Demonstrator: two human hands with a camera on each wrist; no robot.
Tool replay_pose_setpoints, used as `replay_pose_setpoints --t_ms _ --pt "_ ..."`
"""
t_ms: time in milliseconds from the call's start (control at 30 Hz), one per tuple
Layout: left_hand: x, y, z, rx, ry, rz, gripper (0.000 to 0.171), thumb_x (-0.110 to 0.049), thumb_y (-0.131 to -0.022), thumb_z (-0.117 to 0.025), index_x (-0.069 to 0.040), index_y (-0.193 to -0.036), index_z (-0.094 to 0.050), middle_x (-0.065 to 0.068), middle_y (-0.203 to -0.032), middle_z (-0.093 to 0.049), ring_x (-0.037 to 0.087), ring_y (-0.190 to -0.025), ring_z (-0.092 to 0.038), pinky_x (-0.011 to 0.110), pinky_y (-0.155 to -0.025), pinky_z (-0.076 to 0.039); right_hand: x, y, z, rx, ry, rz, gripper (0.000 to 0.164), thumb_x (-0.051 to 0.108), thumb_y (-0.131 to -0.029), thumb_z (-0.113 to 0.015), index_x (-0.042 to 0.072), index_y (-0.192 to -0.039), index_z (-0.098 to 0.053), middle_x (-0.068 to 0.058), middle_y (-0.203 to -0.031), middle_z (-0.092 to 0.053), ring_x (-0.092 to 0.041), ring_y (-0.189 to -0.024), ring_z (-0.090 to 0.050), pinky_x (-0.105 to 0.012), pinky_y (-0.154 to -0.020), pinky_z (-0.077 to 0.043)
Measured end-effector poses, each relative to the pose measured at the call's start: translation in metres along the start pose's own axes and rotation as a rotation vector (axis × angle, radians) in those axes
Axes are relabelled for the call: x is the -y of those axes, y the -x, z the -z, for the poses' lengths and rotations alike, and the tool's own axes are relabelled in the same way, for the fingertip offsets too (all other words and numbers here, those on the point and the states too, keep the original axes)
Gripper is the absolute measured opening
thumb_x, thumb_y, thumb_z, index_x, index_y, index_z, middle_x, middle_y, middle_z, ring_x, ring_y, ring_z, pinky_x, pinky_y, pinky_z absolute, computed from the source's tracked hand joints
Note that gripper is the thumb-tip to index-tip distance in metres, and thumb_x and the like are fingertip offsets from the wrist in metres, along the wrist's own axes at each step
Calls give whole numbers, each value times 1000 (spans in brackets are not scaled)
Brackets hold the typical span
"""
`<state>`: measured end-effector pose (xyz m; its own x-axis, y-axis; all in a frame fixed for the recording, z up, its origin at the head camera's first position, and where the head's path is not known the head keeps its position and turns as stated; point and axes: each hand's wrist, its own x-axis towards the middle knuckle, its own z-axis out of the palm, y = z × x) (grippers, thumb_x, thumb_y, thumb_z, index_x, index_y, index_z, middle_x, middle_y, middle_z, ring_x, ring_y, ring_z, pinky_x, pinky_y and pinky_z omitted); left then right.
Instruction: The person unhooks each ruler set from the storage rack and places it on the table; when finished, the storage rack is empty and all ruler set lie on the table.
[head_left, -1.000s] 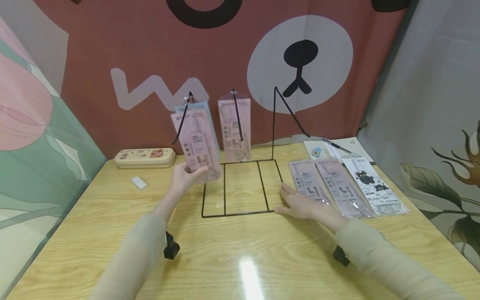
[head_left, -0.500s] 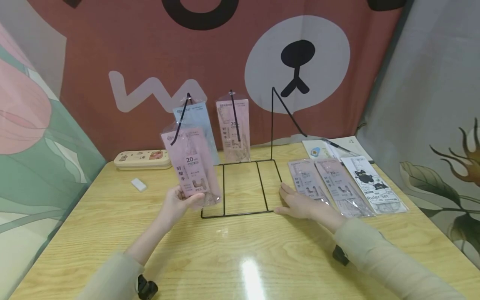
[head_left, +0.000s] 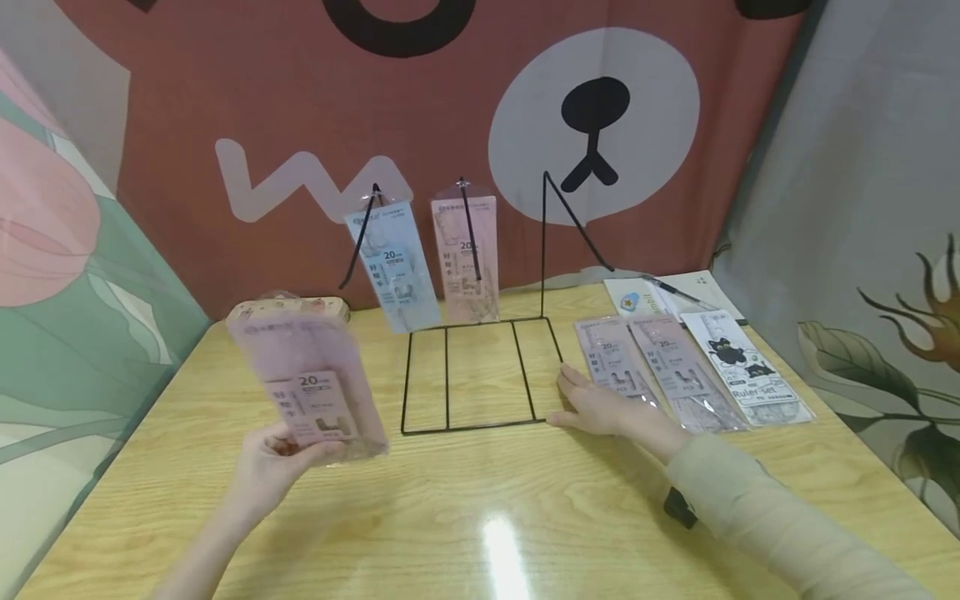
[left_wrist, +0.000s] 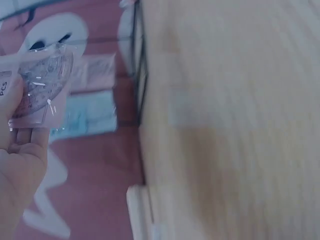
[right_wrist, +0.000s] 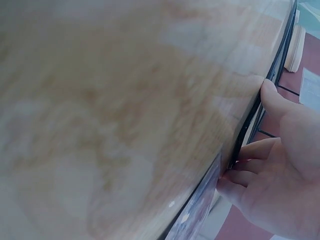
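My left hand (head_left: 270, 467) pinches the lower end of a pink packaged ruler set (head_left: 315, 387), thumb in front, above the table's left side. In the left wrist view, a clear protractor (left_wrist: 45, 80) shows through the pack. A black wire display rack (head_left: 447, 379) stands mid-table with several hooked arms. On its left arm hangs a blue ruler set (head_left: 400, 279), slightly tilted; a pink ruler set (head_left: 452, 275) hangs on the middle arm. The right arm is bare. My right hand (head_left: 600, 408) rests with extended fingers on the rack base's right front corner.
Right of the rack lie two pink ruler packs (head_left: 678, 371) and a white cat-print ruler set (head_left: 746, 367). Behind them are a white booklet (head_left: 708, 292) and a pen (head_left: 671, 290). A pencil case (head_left: 339, 308) sits at back left, partly hidden by the held pack.
My left hand has drawn the front pink ruler set off the left arm, then leftward and toward me. The blue set behind it is uncovered. My right hand has stayed on the rack.
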<state>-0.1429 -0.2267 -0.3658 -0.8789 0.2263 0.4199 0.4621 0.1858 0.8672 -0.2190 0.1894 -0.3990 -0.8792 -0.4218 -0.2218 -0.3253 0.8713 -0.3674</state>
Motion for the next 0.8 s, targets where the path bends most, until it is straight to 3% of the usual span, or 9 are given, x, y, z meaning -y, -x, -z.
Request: replay_pose_setpoints --t_ms 133,233,300,367,533,600,667,800 --pt "-6 4 25 -140 -23 82 33 11 -80 -65 -17 -96 -73 -16 -86 -73 -1 -73 -68 14 -63 -54 -1 0 0 7 0 -7 83 48 -94 -50 -11 -144 -21 -28 -154 -6 -44 -141 -15 -54 -115 -19" --pt "-5 5 45 -177 -42 181 26 3 -87 -62 -19 -97 -72 -17 -85 -73 -1 -75 -68 13 -68 -54 -1 -1 0 6 3 -4 83 48 -94 -49 -11 -144 -21 -29 -154 -6 -45 -141 -16 -54 -115 -19" --pt "0 4 55 -135 -63 277 20 -5 -92 -58 -19 -100 -70 -18 -86 -73 0 -77 -69 14 -70 -55 -1 -1 0 3 2 3 82 47 -94 -50 -12 -143 -21 -29 -154 -6 -45 -141 -16 -54 -115 -19" --pt "8 3 61 -67 -107 377 15 -14 -95 -56 -11 -106 -66 -17 -86 -73 2 -78 -69 17 -71 -56 -1 0 -1 3 2 7 82 46 -94 -50 -13 -143 -21 -30 -153 -6 -45 -140 -16 -54 -115 -19" --pt "31 -2 56 125 -174 639 46 -25 -94 -57 11 -121 -53 3 -90 -74 10 -76 -69 26 -69 -57 0 1 -1 9 -6 0 82 45 -94 -51 -12 -144 -20 -29 -153 -6 -44 -141 -15 -53 -116 -18" --pt "37 -6 49 177 -201 691 48 -25 -92 -60 14 -120 -53 7 -86 -72 12 -71 -67 27 -64 -56 1 0 0 10 -9 -5 82 46 -94 -50 -12 -144 -20 -29 -154 -5 -44 -141 -14 -53 -116 -18" --pt "42 -11 44 209 -233 719 46 -26 -91 -62 13 -115 -56 3 -78 -70 11 -65 -64 26 -58 -54 1 1 1 13 -11 -10 82 46 -94 -50 -11 -144 -19 -28 -154 -5 -44 -141 -14 -53 -116 -17" --pt "47 -21 35 243 -294 720 41 -26 -89 -64 11 -106 -61 1 -71 -66 10 -60 -61 25 -54 -52 2 1 3 19 -12 -15 82 45 -94 -50 -11 -144 -19 -28 -154 -4 -43 -142 -13 -53 -116 -17"
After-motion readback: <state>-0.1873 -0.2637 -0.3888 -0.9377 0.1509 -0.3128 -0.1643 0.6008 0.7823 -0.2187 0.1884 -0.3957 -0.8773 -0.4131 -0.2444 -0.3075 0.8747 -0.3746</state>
